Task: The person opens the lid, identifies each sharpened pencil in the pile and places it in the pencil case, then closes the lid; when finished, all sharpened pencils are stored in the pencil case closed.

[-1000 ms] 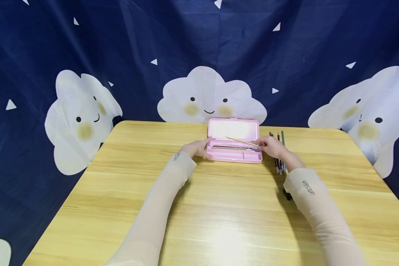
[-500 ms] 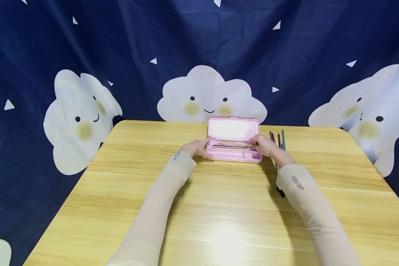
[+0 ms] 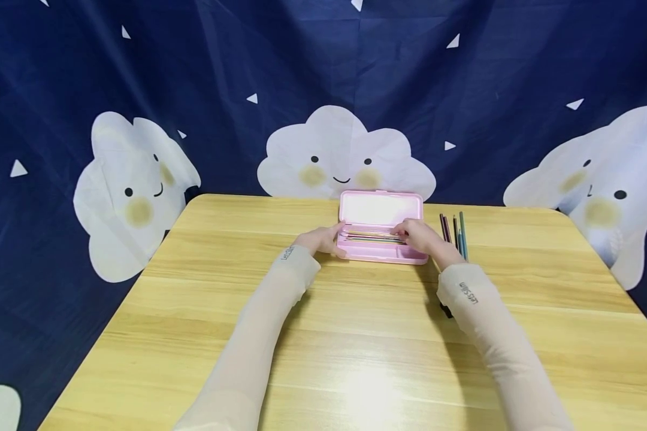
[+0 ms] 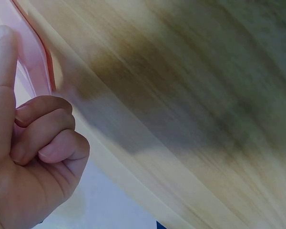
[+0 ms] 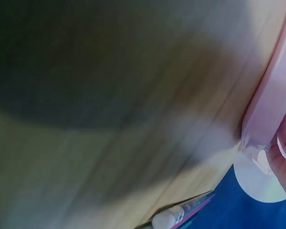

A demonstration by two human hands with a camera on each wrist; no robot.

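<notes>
An open pink pencil case stands near the table's far edge, its lid raised at the back. Several thin pencils lie lengthwise inside. My left hand grips the case's left end, thumb and finger at its two corners. In the left wrist view one digit lies straight along the pink wall while other fingers are curled in. My right hand reaches over the right end, its fingers pinching a pale yellow pencil low in the rear part. Those fingertips are largely hidden; the right wrist view shows only fingers at the edge.
Several dark and blue-green pencils lie right of the case, partly covered by the right forearm. A small black piece shows beneath the right sleeve. Behind the wooden table hangs a dark blue curtain with white clouds.
My right hand has moved left and lowered the pale yellow pencil from a slant above the case to lie among the others. The left hand stays on the case.
</notes>
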